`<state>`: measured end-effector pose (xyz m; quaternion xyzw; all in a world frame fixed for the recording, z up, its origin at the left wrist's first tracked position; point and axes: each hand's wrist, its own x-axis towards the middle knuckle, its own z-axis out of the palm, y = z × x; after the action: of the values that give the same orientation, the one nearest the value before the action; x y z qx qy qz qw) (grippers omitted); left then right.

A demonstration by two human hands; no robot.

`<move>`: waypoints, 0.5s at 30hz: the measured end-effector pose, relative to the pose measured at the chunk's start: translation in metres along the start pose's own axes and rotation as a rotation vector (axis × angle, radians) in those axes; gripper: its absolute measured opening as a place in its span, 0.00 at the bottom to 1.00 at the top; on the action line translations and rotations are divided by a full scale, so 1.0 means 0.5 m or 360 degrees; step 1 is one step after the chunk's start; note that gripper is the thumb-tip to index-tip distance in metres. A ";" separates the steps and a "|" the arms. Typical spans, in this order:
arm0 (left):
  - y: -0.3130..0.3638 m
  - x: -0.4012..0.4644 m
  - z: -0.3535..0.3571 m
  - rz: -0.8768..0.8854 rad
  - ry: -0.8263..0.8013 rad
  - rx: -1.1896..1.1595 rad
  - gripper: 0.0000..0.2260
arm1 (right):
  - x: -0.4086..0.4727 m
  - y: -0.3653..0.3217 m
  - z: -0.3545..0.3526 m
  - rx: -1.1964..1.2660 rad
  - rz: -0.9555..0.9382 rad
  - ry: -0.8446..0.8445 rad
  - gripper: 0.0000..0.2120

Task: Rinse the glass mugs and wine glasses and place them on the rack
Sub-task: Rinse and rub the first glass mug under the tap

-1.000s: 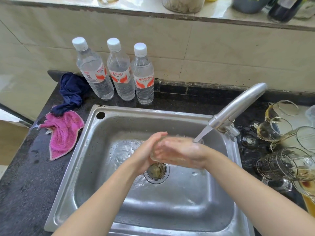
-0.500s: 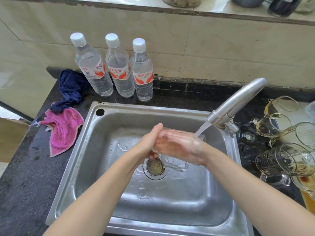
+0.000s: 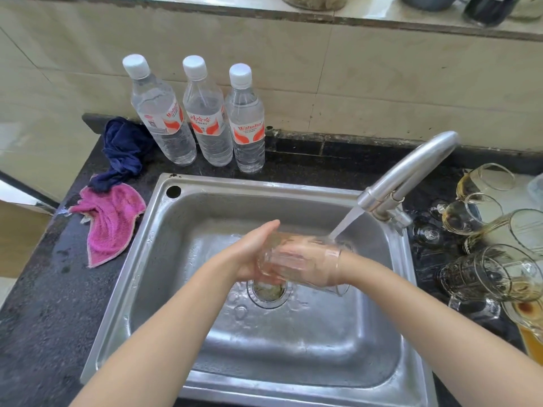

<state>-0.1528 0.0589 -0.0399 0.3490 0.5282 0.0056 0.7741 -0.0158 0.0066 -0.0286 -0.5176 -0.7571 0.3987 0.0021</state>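
Observation:
Over the steel sink I hold a clear glass mug on its side, mouth to the right. My left hand cups and grips its base from the left. My right hand is pushed inside the mug, fingers showing through the glass. Water from the tap streams onto the mug's rim. Several used glass mugs and wine glasses lie on the counter to the right, some with brown residue.
Three water bottles stand behind the sink. A pink cloth and a dark blue cloth lie on the wet black counter at left. The drain strainer sits under my hands. No rack is in view.
The mug has turned from hanging below my hands to lying sideways, and my right hand has slid deeper into it. Water keeps running.

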 end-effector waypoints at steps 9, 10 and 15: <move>0.004 0.008 -0.001 0.0263 0.0084 0.0116 0.19 | -0.008 -0.003 0.030 0.1599 0.0088 0.0412 0.14; 0.013 0.003 -0.004 0.0157 0.0065 0.0166 0.17 | -0.002 0.002 0.029 0.1106 0.0092 0.0429 0.12; -0.009 -0.002 -0.002 0.0388 -0.0055 -0.0172 0.16 | -0.007 0.023 -0.003 0.0769 0.0125 0.0268 0.13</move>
<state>-0.1557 0.0558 -0.0418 0.3683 0.4674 0.1221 0.7943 -0.0048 0.0066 -0.0332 -0.5625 -0.6163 0.5232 0.1731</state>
